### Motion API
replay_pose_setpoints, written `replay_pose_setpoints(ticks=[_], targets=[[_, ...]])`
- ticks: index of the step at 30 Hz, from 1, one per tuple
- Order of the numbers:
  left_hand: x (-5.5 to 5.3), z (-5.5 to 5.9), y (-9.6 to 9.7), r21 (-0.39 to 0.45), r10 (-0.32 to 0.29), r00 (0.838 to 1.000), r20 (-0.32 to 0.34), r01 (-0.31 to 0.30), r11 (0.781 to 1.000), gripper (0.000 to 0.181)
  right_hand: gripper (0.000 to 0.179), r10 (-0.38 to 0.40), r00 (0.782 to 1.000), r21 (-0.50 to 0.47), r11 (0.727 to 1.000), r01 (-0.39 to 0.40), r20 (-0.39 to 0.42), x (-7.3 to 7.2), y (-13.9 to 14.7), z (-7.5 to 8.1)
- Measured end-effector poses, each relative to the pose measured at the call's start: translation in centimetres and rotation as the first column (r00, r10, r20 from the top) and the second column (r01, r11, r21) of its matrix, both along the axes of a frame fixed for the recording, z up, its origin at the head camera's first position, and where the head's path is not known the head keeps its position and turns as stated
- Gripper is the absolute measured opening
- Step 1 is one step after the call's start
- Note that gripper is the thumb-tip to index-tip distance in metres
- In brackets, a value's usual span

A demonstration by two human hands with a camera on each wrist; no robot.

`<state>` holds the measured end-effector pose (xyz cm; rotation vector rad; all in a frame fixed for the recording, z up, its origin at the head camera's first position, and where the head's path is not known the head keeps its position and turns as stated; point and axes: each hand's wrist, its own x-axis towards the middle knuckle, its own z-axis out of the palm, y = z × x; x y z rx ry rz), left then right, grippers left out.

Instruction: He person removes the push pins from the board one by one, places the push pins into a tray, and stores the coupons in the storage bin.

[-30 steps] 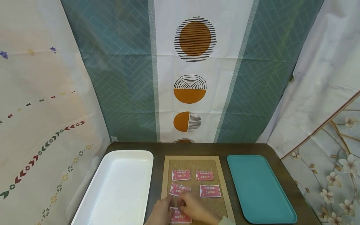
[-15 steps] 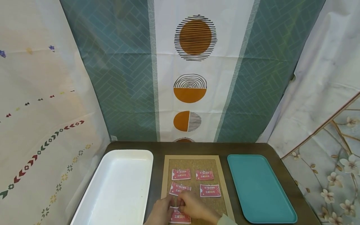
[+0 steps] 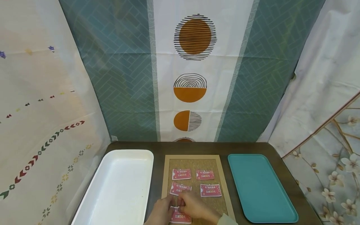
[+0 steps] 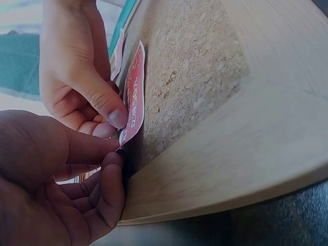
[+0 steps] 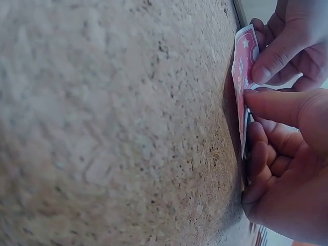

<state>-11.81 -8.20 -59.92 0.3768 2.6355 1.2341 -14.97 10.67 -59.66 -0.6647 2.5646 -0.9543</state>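
A red paper coupon (image 3: 180,217) lies at the lower left of a wood-framed corkboard (image 3: 194,162). My left hand (image 3: 160,211) pinches its upper edge between thumb and forefinger. Beside it, my right hand (image 3: 195,207) also pinches that edge, fingers curled. In the left wrist view, the coupon (image 4: 134,97) tilts away from the cork, and a tiny dark thing sits at the left fingertips, too small to identify. The right wrist view has the coupon (image 5: 245,56) between the left hand (image 5: 287,48) and the right hand (image 5: 287,148). Fingers hide part of its edge.
More red coupons, such as the top-left coupon (image 3: 181,174) and the right-hand coupon (image 3: 211,190), are on the cork. To the left stands a white tray (image 3: 150,162), to the right a teal tray (image 3: 264,187). All sit on a dark table (image 3: 157,148).
Both hands stay at the lower-left coupon with almost no visible motion. The head view has shifted very slightly.
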Motion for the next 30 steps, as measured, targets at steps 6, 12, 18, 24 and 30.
replay_pose_setpoints(ticks=[6,12,18,24,30], targets=[[-0.06,-0.04,0.00,-0.010,-0.004,1.000,-0.003,0.004,1.000,0.017,0.020,0.005,1.000,-0.011,1.000,-0.005,0.030,0.00,0.11,-0.01],[-0.12,-0.01,0.04,-0.002,-0.004,1.000,-0.006,0.004,1.000,0.016,0.021,0.001,0.999,-0.014,1.000,0.000,0.041,-0.07,0.17,-0.15],[-0.08,0.04,0.22,-0.002,0.007,1.000,0.023,-0.007,1.000,0.015,0.022,0.009,0.999,-0.031,0.999,-0.007,0.045,-0.09,0.28,-0.24],[-0.29,0.30,0.25,0.001,0.002,0.999,0.048,-0.002,1.000,0.014,0.022,-0.002,0.999,-0.058,0.998,0.005,0.050,-0.06,0.40,-0.28],[-0.36,0.41,0.23,-0.003,-0.008,0.997,0.074,0.008,1.000,0.013,0.021,0.004,0.999,-0.081,0.997,-0.001,0.036,-0.05,0.53,-0.45]])
